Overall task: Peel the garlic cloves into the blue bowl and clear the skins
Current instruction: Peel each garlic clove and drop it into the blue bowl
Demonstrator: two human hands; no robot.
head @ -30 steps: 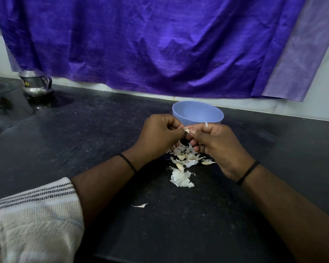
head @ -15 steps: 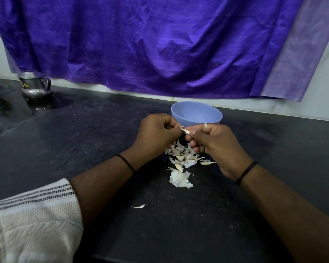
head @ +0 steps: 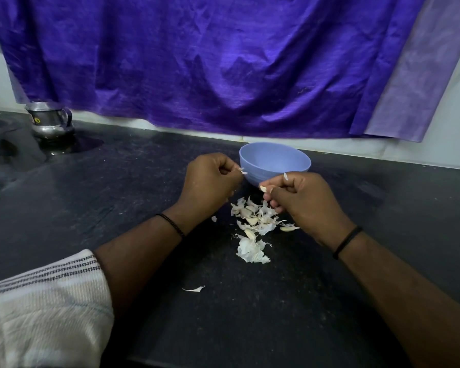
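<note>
Writing: one small sticker on the steel jug (head: 49, 122), red with a yellow disc and a dark mark on it — too small to read. Nothing else lettered.

Landmark: the blue bowl (head: 274, 162), standing upright on the black counter (head: 117, 208), just in front of the purple cloth (head: 197, 62) that hangs down the wall. The jug sits far to the bowl's left, at the back of the counter.

Left hand (head: 210, 185) is just left of the bowl, fingers curled, thumb and forefinger pinching a scrap of skin (head: 241, 171) beside the bowl's wall. Right hand (head: 300, 199) is in front of the bowl, a little to its right, fingers curled tight round a garlic clove (head: 262, 188); only the clove's pale tip shows past the thumb. The two hands are apart.

Pile of skins (head: 255, 227) lies on the counter in front of the bowl, beneath the gap between the hands — a few pale cloves mixed in. One loose skin (head: 194, 289) lies farther toward the person. Bowl's inside mostly hidden from this angle.

Striped white sleeve (head: 45, 309) on the left arm; black band (head: 347, 243) on the right wrist.
</note>
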